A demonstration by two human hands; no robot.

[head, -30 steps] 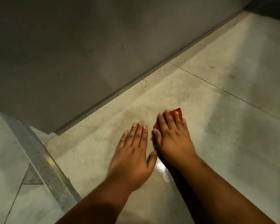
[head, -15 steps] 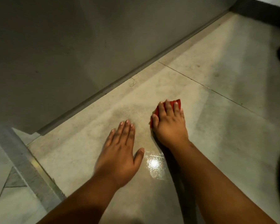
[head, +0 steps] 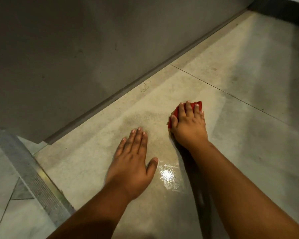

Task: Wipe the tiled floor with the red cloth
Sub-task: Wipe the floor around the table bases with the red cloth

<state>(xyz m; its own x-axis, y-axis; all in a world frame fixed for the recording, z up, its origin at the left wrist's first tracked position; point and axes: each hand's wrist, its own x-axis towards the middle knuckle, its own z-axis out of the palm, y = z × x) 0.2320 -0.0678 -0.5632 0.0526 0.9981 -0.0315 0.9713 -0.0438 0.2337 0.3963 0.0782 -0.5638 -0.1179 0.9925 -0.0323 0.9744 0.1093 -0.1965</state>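
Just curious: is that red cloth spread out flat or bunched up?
Bunched or folded small: only red edges of the red cloth peek out around the right hand pressing it down.

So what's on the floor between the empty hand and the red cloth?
Nothing but floor. In the head view, only damp, slightly darkened tile lies between the left hand and the red cloth under the right hand.

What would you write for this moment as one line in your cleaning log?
right hand presses red cloth flat on tiled floor | left hand flat on floor, holding nothing | wet shine between forearms
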